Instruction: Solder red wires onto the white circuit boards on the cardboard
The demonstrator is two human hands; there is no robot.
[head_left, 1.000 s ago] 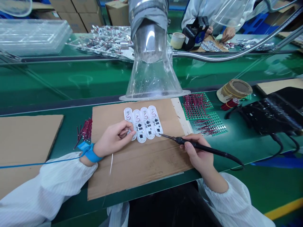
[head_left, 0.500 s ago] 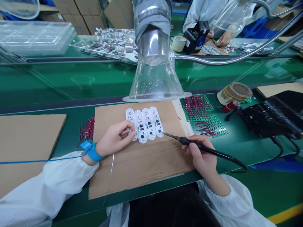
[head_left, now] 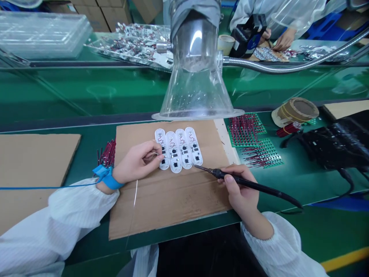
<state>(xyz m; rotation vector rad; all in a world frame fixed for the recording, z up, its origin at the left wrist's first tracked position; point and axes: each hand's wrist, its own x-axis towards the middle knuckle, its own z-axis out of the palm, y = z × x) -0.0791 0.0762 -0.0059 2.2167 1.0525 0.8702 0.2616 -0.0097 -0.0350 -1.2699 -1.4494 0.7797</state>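
Several white oblong circuit boards (head_left: 179, 149) with small red wires lie side by side on a cardboard sheet (head_left: 170, 192). My left hand (head_left: 137, 162), with a blue wrist strap (head_left: 106, 177), pinches a thin solder wire (head_left: 135, 192) at the leftmost board. My right hand (head_left: 240, 188) grips a black soldering iron (head_left: 248, 184) like a pen. Its tip rests just below the rightmost board.
A clear fume hood (head_left: 198, 77) hangs just behind the boards. Green panels with red wires (head_left: 253, 140) lie to the right, with a tape roll (head_left: 294, 110) and a black device (head_left: 331, 144) beyond. Loose red wires (head_left: 107, 153) lie left. Another person works at the far bench (head_left: 276, 34).
The iron tip has slid slightly down and away from the rightmost board. My left hand stays at the leftmost board. The view has shifted a little.
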